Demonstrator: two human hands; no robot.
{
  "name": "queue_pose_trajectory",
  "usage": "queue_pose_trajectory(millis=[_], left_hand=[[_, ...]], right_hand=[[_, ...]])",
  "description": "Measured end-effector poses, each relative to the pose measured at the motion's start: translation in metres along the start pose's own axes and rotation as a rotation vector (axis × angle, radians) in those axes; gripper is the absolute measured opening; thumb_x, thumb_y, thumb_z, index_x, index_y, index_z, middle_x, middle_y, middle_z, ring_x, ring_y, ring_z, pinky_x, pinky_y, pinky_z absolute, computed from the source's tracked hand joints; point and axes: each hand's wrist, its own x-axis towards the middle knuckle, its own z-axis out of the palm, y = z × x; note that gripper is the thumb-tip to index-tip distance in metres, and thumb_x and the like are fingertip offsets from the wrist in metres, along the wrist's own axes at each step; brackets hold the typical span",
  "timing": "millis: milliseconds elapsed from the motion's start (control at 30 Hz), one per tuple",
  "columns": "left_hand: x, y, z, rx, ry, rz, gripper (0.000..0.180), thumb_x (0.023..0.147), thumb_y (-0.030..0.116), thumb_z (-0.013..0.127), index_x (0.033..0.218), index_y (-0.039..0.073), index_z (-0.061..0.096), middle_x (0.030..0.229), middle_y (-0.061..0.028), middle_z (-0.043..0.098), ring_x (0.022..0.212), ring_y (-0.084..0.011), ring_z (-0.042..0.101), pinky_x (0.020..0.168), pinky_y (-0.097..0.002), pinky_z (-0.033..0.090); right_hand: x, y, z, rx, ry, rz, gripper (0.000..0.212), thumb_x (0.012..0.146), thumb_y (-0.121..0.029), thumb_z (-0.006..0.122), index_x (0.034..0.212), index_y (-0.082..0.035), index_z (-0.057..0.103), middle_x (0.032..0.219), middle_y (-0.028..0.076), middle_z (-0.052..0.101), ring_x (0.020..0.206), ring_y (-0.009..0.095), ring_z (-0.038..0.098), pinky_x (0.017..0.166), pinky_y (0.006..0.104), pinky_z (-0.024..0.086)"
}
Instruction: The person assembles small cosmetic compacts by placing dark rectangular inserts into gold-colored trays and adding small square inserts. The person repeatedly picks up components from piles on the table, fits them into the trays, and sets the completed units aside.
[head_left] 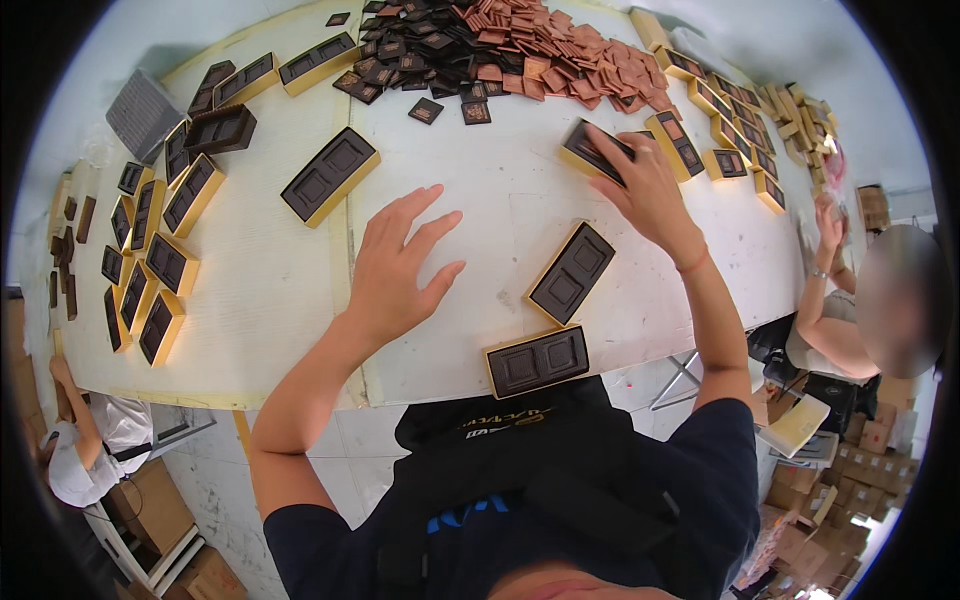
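Closest to you, at the near edge of the worktop [450,180], lies a gold-sided box with a dark two-pocket insert [537,361], and just beyond it a second one [571,272] sits at an angle. Your left hand [400,270] rests flat on the white surface, fingers spread apart and holding nothing, just left of that angled box. Your right hand [645,185] reaches farther out and its fingers are closed on the edge of a third gold box [592,150], which is tipped up off the surface between the heap and the row of boxes on your right.

To handle this well, keep the grip on the box's gold sides rather than pressing into the dark insert, and lift it clear before swinging it so it does not knock the neighbouring box [676,142] touching close beside your knuckles. The heap of small dark and copper-coloured squares [500,50] is just past your fingertips; keep your wrist low so you do not scatter them. Your free left hand is well placed to steady the box as it comes toward you. More filled boxes [165,260] line the far left.
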Motion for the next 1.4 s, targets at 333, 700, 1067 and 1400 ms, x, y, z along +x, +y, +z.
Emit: queue_pose_trajectory(millis=[333, 700, 1067, 1400], left_hand=[[-0.006, 0.008, 0.005, -0.074, -0.061, 0.032, 0.055, 0.078, 0.018, 0.083, 0.129, 0.011, 0.063, 0.139, -0.0099, 0.058, 0.124, -0.0345, 0.053, 0.105, -0.0446, 0.044], [0.001, -0.019, 0.007, -0.124, -0.151, -0.155, 0.08, 0.075, 0.011, 0.082, 0.145, 0.006, 0.044, 0.138, -0.0141, 0.056, 0.129, -0.0342, 0.05, 0.107, -0.0425, 0.042], [0.005, -0.002, 0.012, 0.031, -0.228, 0.157, 0.083, 0.074, 0.016, 0.084, 0.147, 0.007, 0.044, 0.145, -0.015, 0.051, 0.137, -0.0354, 0.043, 0.112, -0.0437, 0.038], [-0.002, -0.003, 0.013, -0.134, -0.093, -0.077, 0.088, 0.07, 0.017, 0.089, 0.145, 0.008, 0.043, 0.127, -0.0143, 0.057, 0.119, -0.0333, 0.053, 0.101, -0.0414, 0.045]], right_hand=[[-0.026, -0.038, -0.029, 0.465, -0.426, -0.269, 0.074, 0.077, -0.016, 0.082, 0.145, -0.015, 0.053, 0.147, 0.012, 0.05, 0.132, 0.035, 0.048, 0.11, 0.044, 0.039], [0.121, -0.057, 0.094, 0.384, 0.176, -0.203, 0.043, 0.086, -0.021, 0.076, 0.125, -0.005, 0.066, 0.119, 0.015, 0.063, 0.111, 0.033, 0.06, 0.094, 0.041, 0.049], [0.114, -0.058, 0.077, 0.62, -0.131, -0.163, 0.033, 0.08, -0.022, 0.078, 0.099, -0.001, 0.062, 0.093, 0.016, 0.064, 0.09, 0.033, 0.061, 0.08, 0.0411, 0.05], [0.052, -0.036, 0.038, 0.673, -0.306, 0.172, 0.035, 0.085, -0.022, 0.075, 0.115, -0.008, 0.065, 0.081, 0.011, 0.064, 0.074, 0.02, 0.066, 0.067, 0.0333, 0.052]])
